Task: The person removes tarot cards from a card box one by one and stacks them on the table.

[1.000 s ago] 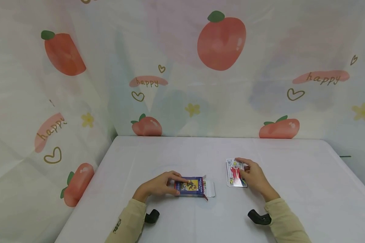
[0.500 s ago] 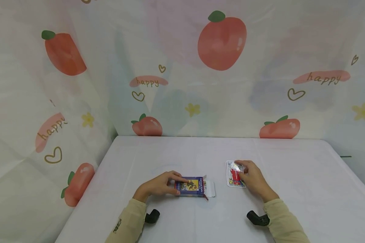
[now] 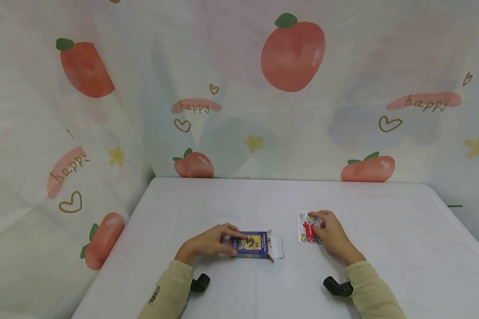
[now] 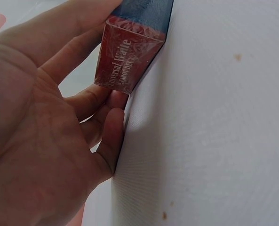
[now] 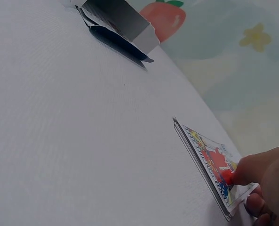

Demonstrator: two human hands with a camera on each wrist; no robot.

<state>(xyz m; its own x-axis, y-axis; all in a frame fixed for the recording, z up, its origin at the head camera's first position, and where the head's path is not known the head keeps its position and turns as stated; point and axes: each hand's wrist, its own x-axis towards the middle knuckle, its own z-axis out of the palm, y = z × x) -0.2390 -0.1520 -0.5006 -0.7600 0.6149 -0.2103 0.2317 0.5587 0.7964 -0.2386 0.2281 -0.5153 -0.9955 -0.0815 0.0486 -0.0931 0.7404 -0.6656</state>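
My left hand (image 3: 209, 241) grips a blue tarot card box (image 3: 258, 243) lying on the table, thumb on its near side and fingers over the top and far side. In the left wrist view the red end of the box (image 4: 125, 59) reads "Universal Waite". The box's right end is open, with a white flap (image 3: 277, 247) sticking out. To the right, my right hand (image 3: 335, 237) holds a small stack of tarot cards (image 3: 306, 223) by its right part, thumb on the top card's red figure. In the right wrist view several card edges show on the stack (image 5: 214, 176).
White cloth covers the table (image 3: 247, 292). Behind it hangs a fabric backdrop (image 3: 231, 57) with peach prints, and another side of it stands at the left. Black wrist-mounted pieces (image 3: 201, 282) show under both sleeves.
My right hand and the cards have shifted slightly toward me, and the stack's edges look more even. The left hand and box have stayed in place.
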